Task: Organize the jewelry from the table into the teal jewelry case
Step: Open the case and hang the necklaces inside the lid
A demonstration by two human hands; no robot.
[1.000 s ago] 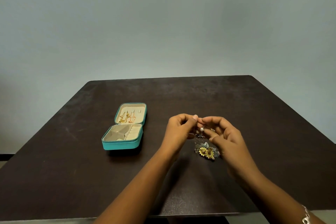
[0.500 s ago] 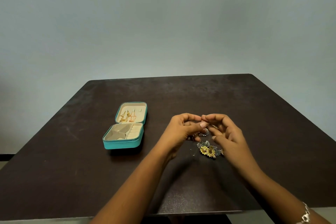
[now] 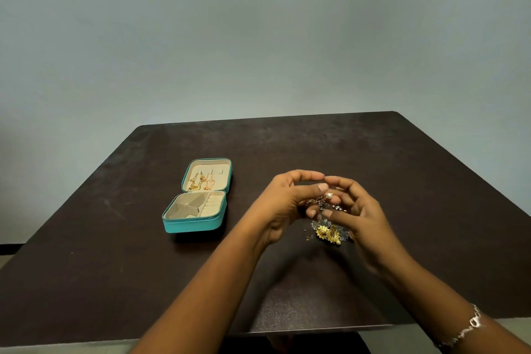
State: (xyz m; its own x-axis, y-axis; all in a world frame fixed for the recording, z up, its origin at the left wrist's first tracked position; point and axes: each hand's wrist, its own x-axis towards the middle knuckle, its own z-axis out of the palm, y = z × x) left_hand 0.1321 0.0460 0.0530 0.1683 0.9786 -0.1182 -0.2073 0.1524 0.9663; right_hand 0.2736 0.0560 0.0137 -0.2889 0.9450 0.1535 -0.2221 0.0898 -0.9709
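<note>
The teal jewelry case (image 3: 189,225) lies open on the dark table (image 3: 373,152), left of my hands. Gold earrings (image 3: 201,181) hang in its cream lid; the lower tray has bare cream compartments. My left hand (image 3: 283,204) and my right hand (image 3: 356,210) meet fingertip to fingertip above the table, both pinching a thin chain piece with a white pearl (image 3: 329,196). Below them a small heap of gold and silver jewelry (image 3: 330,231) rests on the table, partly hidden by my right hand.
A silver bracelet (image 3: 471,325) circles my right wrist. The table's front edge runs just below my forearms. A plain grey wall stands behind the table.
Both hands stayed together over the heap and shifted slightly; the pearl piece, hidden half a second ago, shows again between the fingers.
</note>
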